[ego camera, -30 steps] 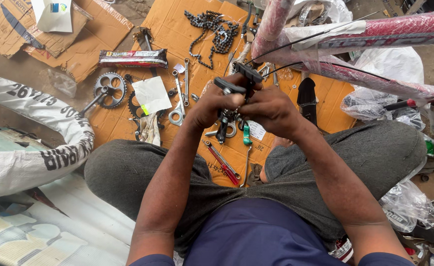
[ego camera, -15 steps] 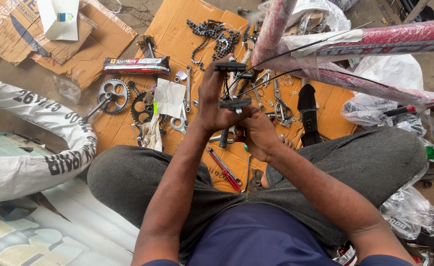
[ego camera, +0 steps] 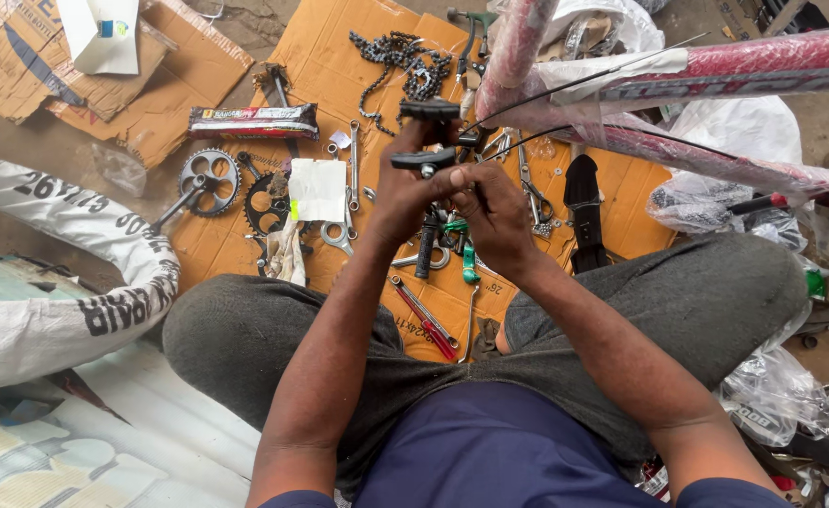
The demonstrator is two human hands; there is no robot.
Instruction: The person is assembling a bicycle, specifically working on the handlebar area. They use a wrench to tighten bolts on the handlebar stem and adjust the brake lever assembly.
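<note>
I sit cross-legged over an orange cardboard sheet (ego camera: 339,56). My left hand (ego camera: 397,193) holds a black bicycle brake caliper (ego camera: 430,132) up in front of me, its two arms pointing left and right. My right hand (ego camera: 494,209) meets it from the right, fingertips pinched at the caliper's lower part near a thin black cable (ego camera: 565,89). The cable runs up to a red bicycle frame (ego camera: 715,66) wrapped in clear plastic.
On the cardboard lie a chain (ego camera: 395,56), two chainrings with a crank (ego camera: 209,183), spanners (ego camera: 350,179), a red-handled tool (ego camera: 424,318), a green-handled screwdriver (ego camera: 469,263), a white paper (ego camera: 317,188) and a long box (ego camera: 252,122). A white-wrapped tyre (ego camera: 66,273) curves at left.
Both hands have risen slightly with the brake caliper. The view has shifted, so the cardboard and tools sit lower and more to the right in the frame.
</note>
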